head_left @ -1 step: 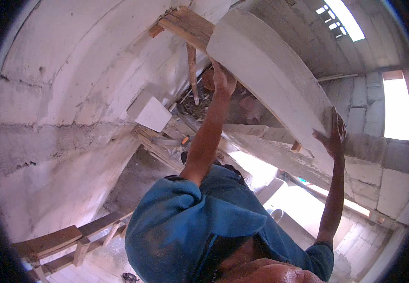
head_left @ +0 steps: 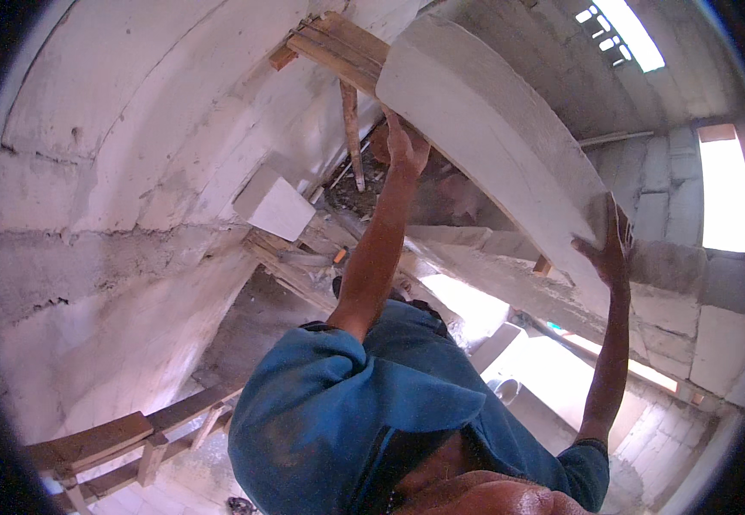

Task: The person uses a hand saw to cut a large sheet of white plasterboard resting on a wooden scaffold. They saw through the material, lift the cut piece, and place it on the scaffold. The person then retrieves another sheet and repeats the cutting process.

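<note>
The long pale block (head_left: 493, 146) sits aslant, high in front of the worker, its far-left end over a pair of wooden planks (head_left: 338, 43) that jut out past it. The right hand (head_left: 604, 249) has hold of the block's nearer, right-hand end, thumb spread across the broad face and the fingers bent round the end. The left hand (head_left: 407, 150) is at the lower edge close to the block's other end, fairly straight, fingers pointing up against that edge; its fingertips are partly lost to me, so I can't tell whether it grips or only steadies.

Below the planks, just left of the block, a rough wooden post (head_left: 352, 133) slants down. Farther left of the block, near the wall (head_left: 132, 172), lies a smaller white block (head_left: 276, 202). Below the block is the worker's blue shirt (head_left: 330, 421), both arms raised from it. Right of the block a bright opening (head_left: 726, 193) stands in the wall, and well below it, to the left, runs a wooden rail (head_left: 89, 442).
</note>
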`<state>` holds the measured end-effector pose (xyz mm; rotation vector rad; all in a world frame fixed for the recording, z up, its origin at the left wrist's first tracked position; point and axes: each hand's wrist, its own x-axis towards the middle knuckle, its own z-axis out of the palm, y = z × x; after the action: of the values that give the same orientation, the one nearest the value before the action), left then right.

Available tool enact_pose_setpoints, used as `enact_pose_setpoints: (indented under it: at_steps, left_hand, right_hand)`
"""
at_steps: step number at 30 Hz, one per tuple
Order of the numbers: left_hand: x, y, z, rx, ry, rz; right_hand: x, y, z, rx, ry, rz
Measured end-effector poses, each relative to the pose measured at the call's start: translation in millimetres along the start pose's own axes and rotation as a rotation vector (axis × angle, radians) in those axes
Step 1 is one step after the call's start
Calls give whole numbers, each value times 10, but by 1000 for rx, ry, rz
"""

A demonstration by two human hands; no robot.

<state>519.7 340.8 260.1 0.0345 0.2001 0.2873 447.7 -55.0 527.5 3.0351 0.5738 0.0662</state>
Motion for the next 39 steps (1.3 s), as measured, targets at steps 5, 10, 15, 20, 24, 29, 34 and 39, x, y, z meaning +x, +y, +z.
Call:
enact_pose_setpoints:
  at_steps: [5, 10, 15, 20, 24, 29, 34, 39]
  left_hand:
    - [-350, 81, 665, 181, 112, 87]
    - [125, 304, 44, 193, 153, 115]
    - [132, 287, 9, 215, 49, 142]
    - [72, 313, 105, 172, 129, -66]
    - [612, 863, 56, 446, 168, -22]
    - [450, 986, -88, 685, 152, 48]
    - [941, 1541, -114, 885, 0, 0]
    - [586, 1247, 92, 691, 406, -85]
  right_hand:
    - [-31, 16, -88, 31, 7, 8]
    - [14, -32, -5, 7, 32, 3]
    - [23, 59, 15, 47, 48, -15]
    - [-88, 212, 26, -89, 158, -79]
    - [-9, 241, 203, -50, 229, -76]
    - [-113, -25, -181, 48, -79, 98]
    - [5, 113, -96, 20, 118, -8]
    - [-58, 393, 309, 46, 161, -84]
